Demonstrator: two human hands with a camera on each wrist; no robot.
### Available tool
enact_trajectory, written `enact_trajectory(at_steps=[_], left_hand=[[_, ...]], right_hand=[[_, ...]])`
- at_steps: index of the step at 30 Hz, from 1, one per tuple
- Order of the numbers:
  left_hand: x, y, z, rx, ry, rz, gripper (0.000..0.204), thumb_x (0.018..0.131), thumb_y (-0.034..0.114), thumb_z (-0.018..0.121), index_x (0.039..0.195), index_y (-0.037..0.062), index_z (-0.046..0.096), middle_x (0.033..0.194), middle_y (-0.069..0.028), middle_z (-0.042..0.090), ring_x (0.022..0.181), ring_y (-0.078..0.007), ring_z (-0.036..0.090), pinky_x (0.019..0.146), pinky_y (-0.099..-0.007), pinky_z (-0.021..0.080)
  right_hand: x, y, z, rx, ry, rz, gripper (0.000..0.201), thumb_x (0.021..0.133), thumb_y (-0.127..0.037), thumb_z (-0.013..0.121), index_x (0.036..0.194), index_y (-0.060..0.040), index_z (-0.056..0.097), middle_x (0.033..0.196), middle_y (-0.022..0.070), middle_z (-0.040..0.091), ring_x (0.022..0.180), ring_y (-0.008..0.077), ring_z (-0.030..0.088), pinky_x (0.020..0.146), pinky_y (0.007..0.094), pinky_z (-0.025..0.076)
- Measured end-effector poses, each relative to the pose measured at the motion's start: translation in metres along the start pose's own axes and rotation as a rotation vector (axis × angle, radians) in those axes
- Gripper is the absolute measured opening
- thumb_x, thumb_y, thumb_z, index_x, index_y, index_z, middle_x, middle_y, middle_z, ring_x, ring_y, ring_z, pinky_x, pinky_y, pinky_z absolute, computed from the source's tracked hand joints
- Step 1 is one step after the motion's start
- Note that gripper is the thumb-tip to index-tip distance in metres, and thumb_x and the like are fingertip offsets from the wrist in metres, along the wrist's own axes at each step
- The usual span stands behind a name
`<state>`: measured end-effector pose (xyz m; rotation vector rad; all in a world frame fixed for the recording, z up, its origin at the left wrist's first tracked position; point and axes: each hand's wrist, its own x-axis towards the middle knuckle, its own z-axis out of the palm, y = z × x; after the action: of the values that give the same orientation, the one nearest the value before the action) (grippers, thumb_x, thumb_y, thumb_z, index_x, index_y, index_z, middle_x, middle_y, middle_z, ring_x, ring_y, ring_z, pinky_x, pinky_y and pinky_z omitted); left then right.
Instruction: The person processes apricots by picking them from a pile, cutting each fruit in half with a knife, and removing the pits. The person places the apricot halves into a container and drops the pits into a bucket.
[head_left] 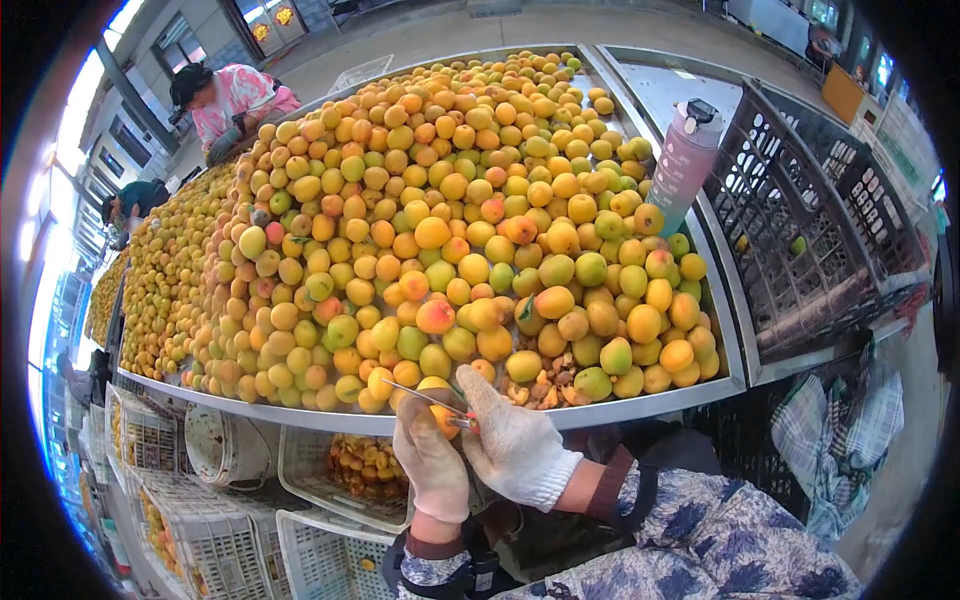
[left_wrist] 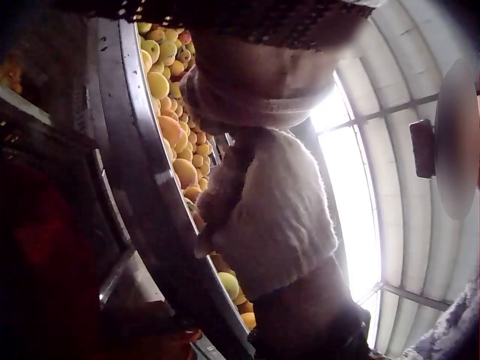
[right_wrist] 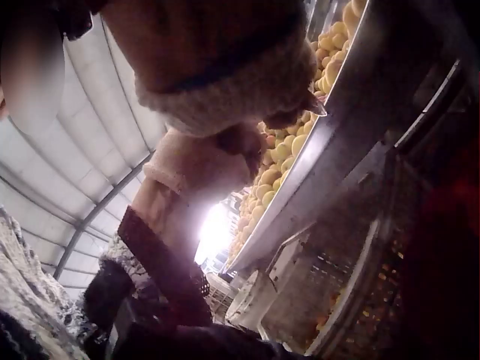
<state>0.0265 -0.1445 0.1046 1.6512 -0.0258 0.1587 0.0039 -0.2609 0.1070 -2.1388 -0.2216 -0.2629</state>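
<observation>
Both hands wear pale knitted gloves and meet at the table's front edge. In the head view my left hand (head_left: pixel 432 462) curls round an orange-yellow apricot (head_left: pixel 444 408), partly hidden by the fingers. Beside it, my right hand (head_left: pixel 518 447) pinches a thin metal tool (head_left: pixel 418 393), whose shaft crosses over the fruit. A large heap of apricots (head_left: pixel 430 232) covers the metal-rimmed table (head_left: pixel 330 418). The left wrist view has the left glove (left_wrist: pixel 255 86) above the right one (left_wrist: pixel 274 214); the right wrist view has the right glove (right_wrist: pixel 225 86) above the left (right_wrist: pixel 202 163). Fingertips are dark there.
Torn fruit pieces (head_left: pixel 545 390) lie near the front rim. A pink-green bottle (head_left: pixel 685 165) and black crate (head_left: pixel 800 225) stand right. Below left are a white bucket (head_left: pixel 215 447) and a crate (head_left: pixel 300 480) holding fruit pieces. Two people bend over the heap at the far left.
</observation>
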Motion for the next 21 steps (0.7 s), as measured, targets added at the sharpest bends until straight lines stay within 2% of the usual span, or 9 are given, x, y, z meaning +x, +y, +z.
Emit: enact_trajectory(at_steps=[5,9,11,14,16,17,18,20,21], left_hand=[[-0.005,0.008,0.010,0.035,0.165,-0.010,0.055,0.102,0.051,0.037,0.094,0.0007,0.057,0.084,-0.0058,0.057,0.081,-0.0155,0.054,0.078,-0.0296,0.044],[-0.008,0.013,0.008,0.030,0.136,-0.025,0.052,0.103,0.049,0.037,0.094,0.0012,0.057,0.086,-0.0062,0.057,0.083,-0.0153,0.053,0.079,-0.0294,0.044],[-0.007,0.012,0.004,0.165,0.111,0.013,0.048,0.104,0.044,0.037,0.093,0.0015,0.057,0.086,-0.0064,0.057,0.086,-0.0152,0.052,0.081,-0.0287,0.043],[-0.005,0.008,-0.005,0.130,0.046,-0.041,0.047,0.103,0.041,0.036,0.094,0.0005,0.058,0.088,-0.0074,0.059,0.086,-0.0159,0.055,0.080,-0.0290,0.045],[0.005,-0.004,-0.013,0.036,0.028,-0.090,0.044,0.103,0.037,0.037,0.094,0.0000,0.059,0.088,-0.0078,0.061,0.082,-0.0155,0.056,0.076,-0.0284,0.046],[0.007,-0.005,-0.015,-0.058,0.011,-0.138,0.041,0.102,0.034,0.039,0.094,-0.0006,0.060,0.089,-0.0083,0.062,0.079,-0.0151,0.057,0.071,-0.0278,0.047],[0.008,-0.001,-0.018,-0.145,0.017,-0.285,0.040,0.101,0.034,0.040,0.097,0.0003,0.060,0.091,-0.0096,0.064,0.082,-0.0168,0.060,0.070,-0.0296,0.049],[0.012,-0.001,-0.025,-0.043,-0.016,-0.262,0.040,0.101,0.036,0.040,0.099,0.0011,0.060,0.091,-0.0095,0.064,0.083,-0.0182,0.061,0.070,-0.0308,0.051],[0.013,-0.002,-0.027,0.053,-0.048,-0.242,0.040,0.101,0.037,0.040,0.102,0.0020,0.059,0.091,-0.0094,0.064,0.084,-0.0195,0.062,0.070,-0.0321,0.052]], right_hand=[[-0.003,-0.001,0.009,-0.025,0.033,0.030,0.065,0.082,-0.009,0.062,0.139,0.0029,0.035,0.100,0.0237,0.065,0.076,0.0357,0.068,0.063,0.0423,0.054],[-0.003,-0.004,0.011,-0.045,-0.025,0.089,0.063,0.082,-0.010,0.062,0.139,0.0011,0.036,0.098,0.0237,0.064,0.072,0.0373,0.067,0.063,0.0434,0.054],[-0.005,-0.003,0.014,-0.028,-0.072,0.146,0.063,0.082,-0.011,0.061,0.139,0.0000,0.036,0.098,0.0238,0.064,0.071,0.0383,0.066,0.063,0.0439,0.054],[-0.007,0.001,0.020,0.096,-0.037,0.075,0.058,0.082,-0.012,0.060,0.134,0.0017,0.038,0.086,0.0244,0.064,0.073,0.0397,0.066,0.060,0.0463,0.052],[-0.008,0.006,0.027,0.342,-0.100,0.142,0.054,0.084,-0.010,0.056,0.133,0.0008,0.038,0.091,0.0264,0.064,0.083,0.0440,0.064,0.071,0.0466,0.052],[-0.007,0.007,0.029,0.347,-0.103,0.142,0.054,0.084,-0.010,0.056,0.133,0.0008,0.038,0.091,0.0264,0.064,0.083,0.0440,0.064,0.071,0.0466,0.052],[-0.005,0.008,0.030,0.498,-0.155,0.187,0.055,0.085,-0.011,0.055,0.135,0.0009,0.037,0.094,0.0272,0.064,0.089,0.0443,0.063,0.077,0.0454,0.051],[-0.001,0.008,0.034,0.754,-0.240,0.265,0.061,0.087,-0.012,0.054,0.142,0.0017,0.031,0.103,0.0290,0.062,0.101,0.0412,0.061,0.086,0.0408,0.048],[-0.004,0.008,0.030,0.754,-0.241,0.262,0.061,0.087,-0.012,0.054,0.142,0.0017,0.031,0.103,0.0290,0.062,0.101,0.0412,0.061,0.086,0.0408,0.048]])
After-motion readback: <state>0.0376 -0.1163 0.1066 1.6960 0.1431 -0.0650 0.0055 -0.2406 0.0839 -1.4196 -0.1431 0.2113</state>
